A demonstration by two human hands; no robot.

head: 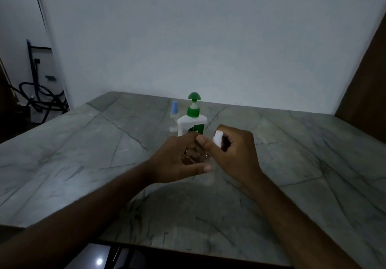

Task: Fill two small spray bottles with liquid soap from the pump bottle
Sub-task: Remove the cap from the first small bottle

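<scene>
Two spray bottles (173,116) (203,158) — one pump bottle (191,122).

There is one view only, from a wide-angle camera on the person's head. It looks forward and down over the grey-green veined stone tabletop (83,154) toward the plain white wall (188,39) behind it. Both forearms reach in from the bottom edge, and the hands sit close, near the middle. The wide lens bends the dark brown wooden panel (363,70) at right.
</scene>
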